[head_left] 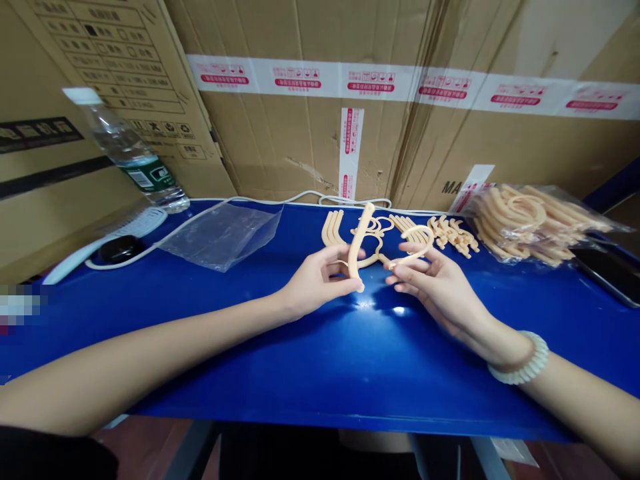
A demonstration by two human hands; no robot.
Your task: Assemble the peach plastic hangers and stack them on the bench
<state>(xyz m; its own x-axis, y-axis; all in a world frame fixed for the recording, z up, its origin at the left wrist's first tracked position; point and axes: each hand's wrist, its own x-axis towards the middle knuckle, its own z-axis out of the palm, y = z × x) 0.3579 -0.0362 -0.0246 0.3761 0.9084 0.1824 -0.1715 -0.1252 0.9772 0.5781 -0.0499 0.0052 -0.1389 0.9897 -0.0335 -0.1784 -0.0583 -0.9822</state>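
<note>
My left hand (320,277) is closed on a long, slightly curved beige plastic arm (361,243), held upright between thumb and fingers. In my right hand (445,283) a thin beige hook-shaped piece (431,240) is pinched near its lower end, its curve arching over the fingers. Both hands are above the blue table, a short gap apart. Behind them lie a rounded beige frame piece (370,261), partly hidden by the left hand, several curved arms (331,228), straight-looking strips (404,225) and a pile of small bent pieces (453,235).
A clear bag of beige parts (525,220) lies at the right beside a dark phone (610,273). On the left are a flat plastic bag (225,233), a water bottle (137,160), a pale hairbrush (115,233), a black object (120,249) and a white cable (193,227). Cardboard boxes (300,133) wall the back.
</note>
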